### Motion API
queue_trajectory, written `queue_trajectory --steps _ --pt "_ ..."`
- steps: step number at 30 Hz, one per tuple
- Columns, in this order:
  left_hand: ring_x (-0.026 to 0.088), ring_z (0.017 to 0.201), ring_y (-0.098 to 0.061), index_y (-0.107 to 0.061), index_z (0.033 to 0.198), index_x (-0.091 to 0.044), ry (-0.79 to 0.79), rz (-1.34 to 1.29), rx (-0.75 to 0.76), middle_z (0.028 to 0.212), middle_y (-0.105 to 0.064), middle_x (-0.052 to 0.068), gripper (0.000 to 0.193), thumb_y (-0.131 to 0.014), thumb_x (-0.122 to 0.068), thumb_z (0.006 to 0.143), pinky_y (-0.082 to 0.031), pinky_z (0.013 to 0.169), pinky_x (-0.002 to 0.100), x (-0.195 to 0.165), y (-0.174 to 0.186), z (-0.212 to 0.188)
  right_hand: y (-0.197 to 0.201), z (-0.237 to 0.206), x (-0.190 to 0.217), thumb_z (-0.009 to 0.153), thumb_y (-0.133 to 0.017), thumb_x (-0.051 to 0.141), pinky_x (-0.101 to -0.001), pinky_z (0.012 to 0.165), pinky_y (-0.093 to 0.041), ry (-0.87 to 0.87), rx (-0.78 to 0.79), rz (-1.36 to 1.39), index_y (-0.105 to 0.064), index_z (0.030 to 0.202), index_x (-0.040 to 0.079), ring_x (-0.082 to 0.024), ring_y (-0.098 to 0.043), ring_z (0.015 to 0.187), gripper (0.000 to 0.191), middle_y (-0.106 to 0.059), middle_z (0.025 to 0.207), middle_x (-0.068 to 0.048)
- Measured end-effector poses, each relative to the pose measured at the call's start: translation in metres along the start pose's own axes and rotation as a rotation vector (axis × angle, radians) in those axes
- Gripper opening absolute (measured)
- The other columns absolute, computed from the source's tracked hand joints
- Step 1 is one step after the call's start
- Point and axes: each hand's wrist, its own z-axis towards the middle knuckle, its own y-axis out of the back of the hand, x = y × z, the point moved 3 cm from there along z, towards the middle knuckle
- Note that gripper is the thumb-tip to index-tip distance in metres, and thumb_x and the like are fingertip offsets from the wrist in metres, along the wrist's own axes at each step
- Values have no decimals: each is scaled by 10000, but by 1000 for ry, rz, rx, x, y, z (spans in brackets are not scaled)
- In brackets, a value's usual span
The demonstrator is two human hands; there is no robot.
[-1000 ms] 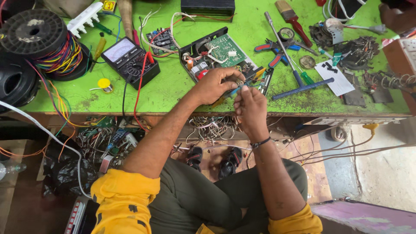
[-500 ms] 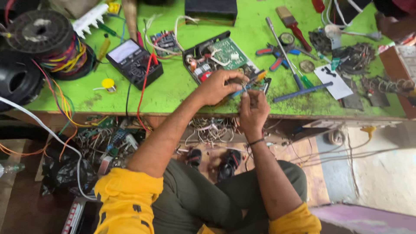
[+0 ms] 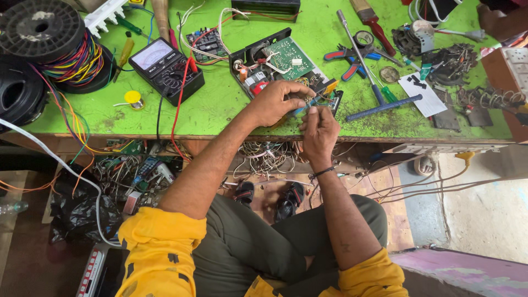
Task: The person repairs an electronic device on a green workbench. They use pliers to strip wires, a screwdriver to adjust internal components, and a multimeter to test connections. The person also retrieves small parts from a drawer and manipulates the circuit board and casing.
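An open black device case [image 3: 258, 55] with a green circuit board [image 3: 286, 58] lies on the green workbench [image 3: 220, 118]. My left hand [image 3: 278, 102] rests over the case's near corner and grips a thin tool with a blue and orange handle [image 3: 322, 93]. My right hand [image 3: 319, 129] sits just below it at the bench's front edge. Its thumb and fingers are pinched on a small piece by the tool's tip, too small to identify. The two hands almost touch.
A black multimeter [image 3: 165, 69] with red and black leads lies to the left, beside a small yellow reel [image 3: 132, 98] and large wire spools [image 3: 41, 27]. Pliers [image 3: 346, 60], a blue-handled wrench [image 3: 379, 107] and scrap parts lie to the right. Another person's hand [image 3: 503, 22] shows top right.
The view has shifted a little. Both hands stay together at the case's near corner, and my right hand has crept up closer to the left.
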Motion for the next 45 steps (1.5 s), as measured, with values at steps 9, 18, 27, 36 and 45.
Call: queue_trajectory --steps 9,18,27,36,45 --pt "140 1049 -726 -718 1218 -52 -30 -29 14 1129 -777 80 303 -711 -68 915 -562 944 315 0 -1 1 3 0 -2 1032 -670 54 -197 550 -510 36 -19 173 -584 1047 6 -43 -662 689 100 -702 868 -31" --pt "107 936 -694 -725 1230 -68 32 -5 -2 1022 -774 54 310 -719 -88 920 -559 861 297 0 -1 -1 6 -2 5 1026 -673 25 -203 563 -479 76 -1 131 -600 1108 -17 -55 -615 671 118 -682 866 -50" --pt "172 1073 -684 -593 1328 -52 -98 -32 -50 1255 -681 83 425 -711 -133 928 -541 950 334 -29 1 -2 11 -6 -2 1049 -614 40 -210 592 -517 71 -2 173 -588 1106 2 -71 -655 693 74 -684 850 -62" --pt "144 959 -691 -731 1053 -107 37 -193 465 996 -749 42 248 -729 -292 888 -559 892 342 -86 -75 -119 1 -147 12 1067 -438 401 -328 841 -539 -621 252 1002 -623 1243 38 -171 -626 1000 444 -632 1105 -91" --pt "135 1010 -672 -681 1258 -102 -81 -255 1340 1071 -733 22 346 -650 -292 971 -534 869 349 -42 -219 -237 48 -188 83 1013 -635 409 -332 1061 -448 -266 1093 653 -581 1198 -3 -203 -556 1155 455 -584 1170 -99"
